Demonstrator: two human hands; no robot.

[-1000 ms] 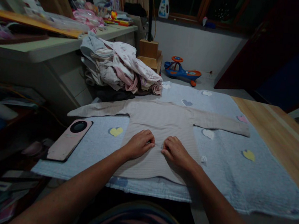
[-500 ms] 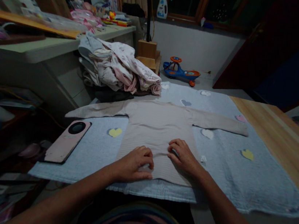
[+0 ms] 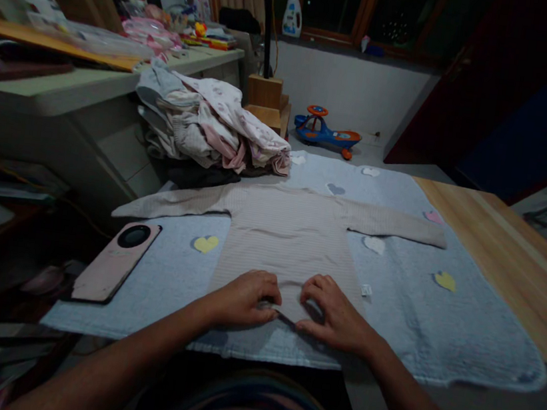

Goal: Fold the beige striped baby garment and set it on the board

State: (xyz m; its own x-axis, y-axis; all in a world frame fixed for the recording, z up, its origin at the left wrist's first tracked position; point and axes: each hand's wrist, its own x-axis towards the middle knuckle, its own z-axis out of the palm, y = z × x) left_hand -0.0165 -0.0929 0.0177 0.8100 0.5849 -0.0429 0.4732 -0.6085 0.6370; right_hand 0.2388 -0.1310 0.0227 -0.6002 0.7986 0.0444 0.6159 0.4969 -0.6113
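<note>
Left hand [image 3: 239,299] and right hand [image 3: 336,314] slid down, pinching the striped top's [image 3: 287,254] hem.

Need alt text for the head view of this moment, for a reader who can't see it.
The person's left hand and right hand are at the hem of a pale striped long-sleeved garment, spread flat on a light blue blanket with heart patches. A pile of clothes lies beyond it, and a phone in a pink case sits at the blanket's left edge.
</note>
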